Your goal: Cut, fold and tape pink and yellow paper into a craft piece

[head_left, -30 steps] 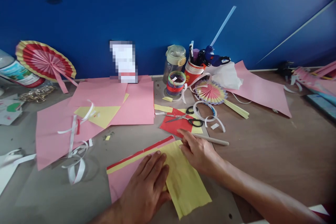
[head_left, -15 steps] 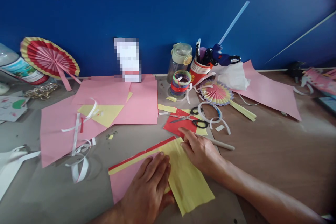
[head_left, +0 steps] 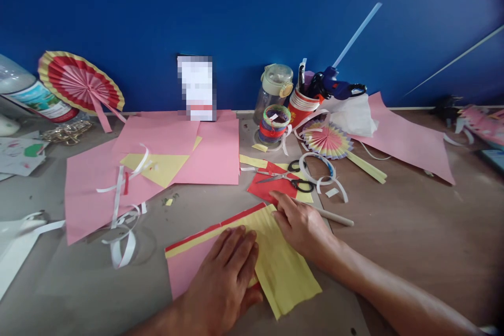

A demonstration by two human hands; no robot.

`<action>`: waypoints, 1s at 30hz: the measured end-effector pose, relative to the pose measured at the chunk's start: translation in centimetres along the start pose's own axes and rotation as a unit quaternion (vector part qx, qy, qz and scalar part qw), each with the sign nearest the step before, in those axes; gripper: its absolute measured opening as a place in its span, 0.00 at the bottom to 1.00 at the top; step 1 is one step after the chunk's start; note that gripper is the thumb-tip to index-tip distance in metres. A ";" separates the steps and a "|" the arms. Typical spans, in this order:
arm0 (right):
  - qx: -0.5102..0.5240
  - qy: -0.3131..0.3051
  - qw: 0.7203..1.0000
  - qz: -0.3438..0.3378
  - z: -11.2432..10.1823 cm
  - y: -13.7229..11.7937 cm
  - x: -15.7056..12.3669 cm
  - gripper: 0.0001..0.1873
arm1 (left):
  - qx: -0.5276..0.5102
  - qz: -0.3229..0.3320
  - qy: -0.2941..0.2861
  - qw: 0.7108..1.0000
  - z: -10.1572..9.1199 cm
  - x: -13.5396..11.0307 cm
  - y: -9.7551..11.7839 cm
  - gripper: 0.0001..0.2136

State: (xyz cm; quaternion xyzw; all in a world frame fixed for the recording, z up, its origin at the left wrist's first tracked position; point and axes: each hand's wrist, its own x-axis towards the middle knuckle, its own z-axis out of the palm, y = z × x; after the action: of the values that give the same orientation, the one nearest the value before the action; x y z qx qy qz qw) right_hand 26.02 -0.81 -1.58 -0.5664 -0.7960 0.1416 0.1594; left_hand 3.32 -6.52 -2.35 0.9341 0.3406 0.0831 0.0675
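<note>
My left hand point(head_left: 224, 273) lies flat with its fingers stretched out on a layered stack of paper point(head_left: 185, 273), pink on top with yellow and red strips along its upper edge. A yellow paper sheet point(head_left: 289, 268) overlaps the stack's right side, its lower end slightly wavy. My right hand point(head_left: 301, 223) is at the upper right corner of that sheet, thumb against its edge and index finger reaching beyond it; the other fingers are curled and partly hidden. A pale rod point(head_left: 336, 217) shows from behind my right hand. Black-handled scissors point(head_left: 289, 176) rest on red paper point(head_left: 260, 185) just beyond.
Pink sheets point(head_left: 216, 163) spread at the left, with curled white strips point(head_left: 122, 249) over them. A phone point(head_left: 200, 89) leans on the blue wall. Toward the back stand a clear bottle point(head_left: 265, 100) and a red cup of tools point(head_left: 301, 107). A tape roll point(head_left: 334, 165) and paper fan point(head_left: 326, 139) are at right.
The whole view has shifted slightly, so the background things appear a little farther right. Both hands stay in nearly the same place on the paper.
</note>
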 end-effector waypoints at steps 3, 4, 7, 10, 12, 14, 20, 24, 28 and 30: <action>-0.004 0.001 1.000 -0.003 0.1 0.0 0.0 0.18 | 0.004 -0.002 0.018 1.000 0.0 0.1 0.0 0.26; -0.006 0.003 1.000 -0.004 0.2 0.0 0.0 0.18 | 0.005 0.000 0.022 1.000 0.0 0.1 0.1 0.26; -0.014 0.012 1.000 -0.006 0.3 0.0 0.0 0.18 | 0.011 0.002 0.025 1.000 -0.1 0.1 0.1 0.26; -0.016 0.019 1.000 -0.007 0.2 -0.1 0.0 0.18 | 0.015 -0.001 0.018 1.000 -0.1 0.0 0.1 0.26; -0.015 0.021 1.000 -0.007 0.2 -0.1 0.0 0.18 | 0.014 -0.001 0.014 1.000 0.0 -0.1 0.1 0.26; -0.013 0.022 1.000 -0.005 0.2 -0.1 0.0 0.18 | 0.015 -0.001 0.012 1.000 0.0 -0.1 0.1 0.27; 0.016 0.008 1.000 0.022 -0.1 -0.4 0.0 0.18 | 0.016 -0.002 0.012 1.000 -0.2 -0.1 0.2 0.27; 0.126 -0.039 0.989 0.068 -1.3 0.4 0.0 0.18 | 0.007 -0.004 0.013 1.000 -0.4 -0.1 0.3 0.26; 0.178 -0.079 0.975 0.109 -2.5 1.9 -0.2 0.16 | 0.003 -0.002 0.008 1.000 -0.4 -0.2 0.3 0.26; 0.172 -0.090 0.975 0.111 -2.7 2.4 -0.2 0.16 | -0.002 0.002 0.013 1.000 -0.3 -0.2 0.3 0.25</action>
State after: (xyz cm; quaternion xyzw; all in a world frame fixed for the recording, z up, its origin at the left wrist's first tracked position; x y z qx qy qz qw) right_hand 29.26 -0.11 -0.15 -0.6003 -0.7031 0.3435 0.1653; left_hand 3.25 -6.89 -2.01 0.9334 0.3397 0.0957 0.0644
